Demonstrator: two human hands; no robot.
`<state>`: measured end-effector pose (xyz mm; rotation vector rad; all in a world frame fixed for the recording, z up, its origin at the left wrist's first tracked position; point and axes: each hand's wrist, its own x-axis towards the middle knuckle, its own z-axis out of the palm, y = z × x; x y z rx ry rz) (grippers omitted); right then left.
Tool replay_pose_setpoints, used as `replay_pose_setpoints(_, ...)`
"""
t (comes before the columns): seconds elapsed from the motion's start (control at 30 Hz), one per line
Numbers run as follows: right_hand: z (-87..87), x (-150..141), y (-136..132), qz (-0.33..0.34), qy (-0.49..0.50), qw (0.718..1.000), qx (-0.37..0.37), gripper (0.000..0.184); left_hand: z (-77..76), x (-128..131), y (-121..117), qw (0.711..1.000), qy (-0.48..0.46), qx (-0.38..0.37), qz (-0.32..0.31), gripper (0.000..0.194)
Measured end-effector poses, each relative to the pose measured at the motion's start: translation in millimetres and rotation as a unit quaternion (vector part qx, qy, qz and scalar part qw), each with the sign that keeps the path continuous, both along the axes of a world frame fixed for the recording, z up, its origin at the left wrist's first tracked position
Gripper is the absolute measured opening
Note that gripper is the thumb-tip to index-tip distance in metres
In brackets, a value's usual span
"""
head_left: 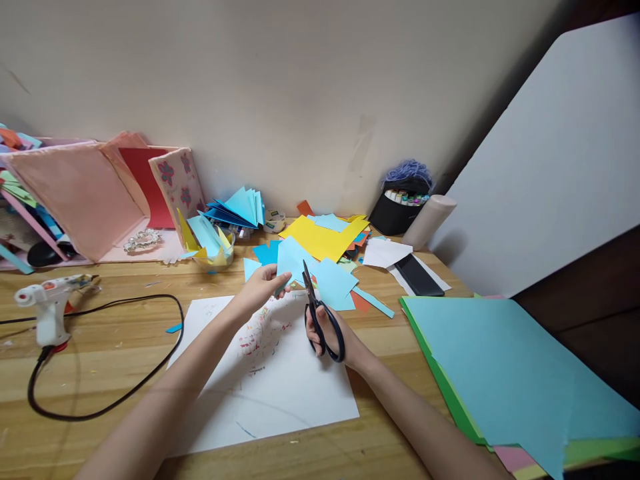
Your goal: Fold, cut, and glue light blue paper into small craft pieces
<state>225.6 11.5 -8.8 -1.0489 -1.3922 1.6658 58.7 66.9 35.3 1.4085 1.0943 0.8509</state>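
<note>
The left hand pinches a light blue piece of paper between its fingers, above the top edge of a large white sheet marked with red and blue. The right hand holds black-handled scissors, its fingers closed around the handles and the blades pointing away from the person, just beside the light blue piece. The white sheet lies on the wooden bench, near its front edge.

Behind the hands, toward the bench's back edge, yellow paper and blue scraps lie in a loose pile. A clear bowl of paper pieces stands left of the pile, with folded blue paper behind it. A pink box stands at the back left corner, and in front of it a white glue gun with a black cord lies near the left edge. At the back right are a black pen holder, a pale cylinder and a black phone. Large blue and green sheets lie stacked along the right side.
</note>
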Motion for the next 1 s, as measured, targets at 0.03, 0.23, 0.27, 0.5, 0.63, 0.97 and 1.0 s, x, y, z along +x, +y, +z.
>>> replay_pose_setpoints(0.03, 2.0, 1, 0, 0.007, -0.005, 1.0, 0.005, 0.063, 0.4, -2, 1, 1.0, 0.014, 0.007, -0.004, 0.028)
replay_pose_setpoints(0.23, 2.0, 4, -3, 0.037, -0.057, 0.997, 0.045, 0.057, 6.8, -11, 3, 0.998, 0.054, 0.022, -0.024, 0.029)
replay_pose_setpoints(0.27, 1.1, 4, -4, 0.036, -0.062, 0.996, 0.05, 0.056, 7.4, -13, 3, 0.998, 0.054, 0.02, -0.024, 0.028)
replay_pose_setpoints(0.5, 4.5, 3, -5, 0.023, -0.067, 0.997, 0.041, 0.049, 5.9, -17, 6, 0.998, 0.046, 0.023, -0.019, 0.028)
replay_pose_setpoints(0.63, 7.8, 3, -6, 0.026, -0.058, 0.997, 0.038, 0.051, 5.6, -15, 6, 0.999, 0.037, 0.009, -0.003, 0.028)
replay_pose_setpoints(0.97, 6.3, -3, -7, 0.01, -0.073, 0.997, 0.035, 0.061, -6.3, -12, 7, 0.998, 0.058, -0.029, -0.021, 0.03)
replay_pose_setpoints(1.0, 4.6, -3, -6, 0.008, -0.072, 0.997, 0.036, 0.059, -5.7, -12, 6, 0.998, 0.053, -0.032, -0.022, 0.03)
